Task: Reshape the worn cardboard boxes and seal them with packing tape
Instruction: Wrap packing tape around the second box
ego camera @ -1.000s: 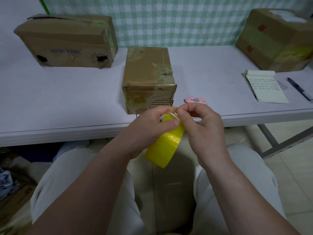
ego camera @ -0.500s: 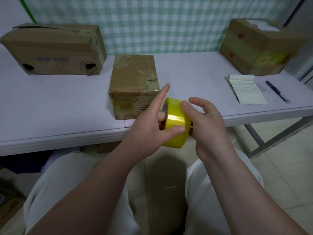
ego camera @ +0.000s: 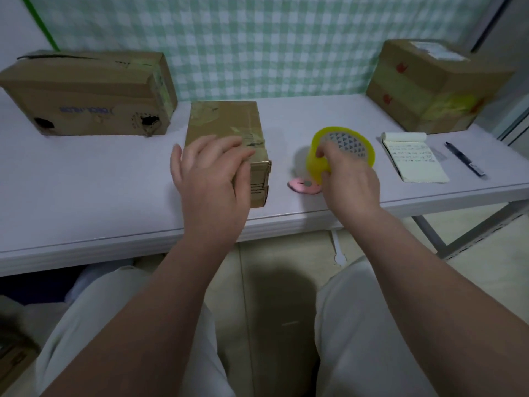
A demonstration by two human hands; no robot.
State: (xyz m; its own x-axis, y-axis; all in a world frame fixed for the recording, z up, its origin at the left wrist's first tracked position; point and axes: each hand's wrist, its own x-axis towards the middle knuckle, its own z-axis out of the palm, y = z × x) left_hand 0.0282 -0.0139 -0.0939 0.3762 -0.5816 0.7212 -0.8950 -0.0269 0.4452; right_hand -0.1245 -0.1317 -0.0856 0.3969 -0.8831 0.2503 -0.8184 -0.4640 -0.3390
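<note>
L hand [ego camera: 211, 167] lies spread over the near top edge of the middle box [ego camera: 226, 121]. Its fingers are mostly straight and gripping nothing, w/ fingertips on the old tape at the front R corner. Slight blur, so can't tell how firmly it presses. This small worn cardboard box sits centre of the white table [ego camera: 86, 181], near the front edge, w/ creased sides and yellowed tape patches on top.

R hand [ego camera: 349, 181] grasps the yellow tape roll [ego camera: 315, 164], fingers curled into the core, palm against the outer band. Roll is tilted, open face up and away, and the core lining shows a grey triangle pattern. It's held just R of the middle box, apart from it, w/ a shadow on the table at its L. A pink oval item [ego camera: 303, 187] w/ a grey round centre lies on the table just below the roll, partly behind the R hand.

Long box [ego camera: 86, 93] stands back L. It has torn holes in the front, blue lettering and a top seam gaping. Big box [ego camera: 429, 84] stands back R w/ red marks, yellowish tape and a white label on top. Notepad [ego camera: 412, 156] w/ handwriting lies btwn roll and pen [ego camera: 465, 159]. Green-white checked cloth [ego camera: 257, 38] hangs behind the table. Light trousers [ego camera: 114, 325] show below it.
</note>
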